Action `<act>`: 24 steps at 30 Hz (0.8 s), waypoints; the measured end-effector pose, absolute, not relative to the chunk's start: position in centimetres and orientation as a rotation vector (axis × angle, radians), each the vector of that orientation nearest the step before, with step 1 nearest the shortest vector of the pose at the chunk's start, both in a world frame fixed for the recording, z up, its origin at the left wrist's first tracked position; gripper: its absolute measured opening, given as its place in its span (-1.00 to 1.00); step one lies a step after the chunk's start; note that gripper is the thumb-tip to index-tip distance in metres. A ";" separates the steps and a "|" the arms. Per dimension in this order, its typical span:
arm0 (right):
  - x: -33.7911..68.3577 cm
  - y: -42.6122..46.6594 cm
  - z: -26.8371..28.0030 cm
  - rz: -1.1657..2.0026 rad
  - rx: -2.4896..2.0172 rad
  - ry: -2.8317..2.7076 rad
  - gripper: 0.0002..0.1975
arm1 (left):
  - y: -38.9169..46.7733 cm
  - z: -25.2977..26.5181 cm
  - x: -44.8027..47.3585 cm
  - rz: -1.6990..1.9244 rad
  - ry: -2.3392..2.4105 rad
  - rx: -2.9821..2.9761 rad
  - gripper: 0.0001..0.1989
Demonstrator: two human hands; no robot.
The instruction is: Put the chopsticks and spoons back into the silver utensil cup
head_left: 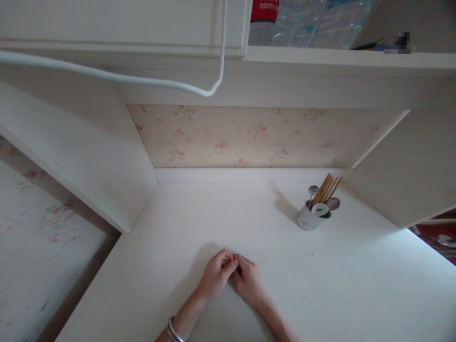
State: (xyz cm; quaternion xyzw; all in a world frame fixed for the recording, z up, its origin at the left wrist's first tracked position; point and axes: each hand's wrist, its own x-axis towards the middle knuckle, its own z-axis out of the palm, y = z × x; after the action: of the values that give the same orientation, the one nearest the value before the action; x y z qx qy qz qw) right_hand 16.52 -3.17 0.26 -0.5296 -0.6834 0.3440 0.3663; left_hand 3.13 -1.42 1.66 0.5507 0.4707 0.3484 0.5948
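Observation:
My left hand [215, 274] and my right hand [248, 281] rest together on the white tabletop [171, 223], fingers curled and meeting at the tips. Nothing shows between them, though the insides of the fingers are partly hidden. A silver bangle [172, 329] circles my left wrist. Farther back on the right stands a perforated metal utensil holder [308, 221], apart from both hands. Wooden chopsticks [325, 191], a white spoon [320, 209], and metal spoons [334, 204] lean in it.
White side panels [96, 137] and a floral-papered back wall [228, 137] enclose the table. Overhead, a shelf [338, 54] bears clear plastic bottles [299, 21]. A white cable or tube [142, 80] crosses at upper left. Metal items [445, 240] lie beyond the right edge.

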 end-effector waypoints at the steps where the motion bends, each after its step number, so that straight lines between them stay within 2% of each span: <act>1: 16.5 -3.2 0.3 0.879 -1.365 -1.761 -0.84 | -1.4 1.7 3.1 0.811 1.092 1.282 -0.73; 24: 16.6 -3.2 0.3 0.847 -1.376 -1.765 -0.83 | -1.6 1.5 3.2 0.827 1.092 1.305 -0.71</act>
State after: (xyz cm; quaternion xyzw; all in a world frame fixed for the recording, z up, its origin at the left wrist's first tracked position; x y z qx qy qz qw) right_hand 16.56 -3.24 0.27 -0.5352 -0.6865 0.3296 0.3655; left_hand 3.25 -1.56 1.53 0.5594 0.4681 0.3544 0.5852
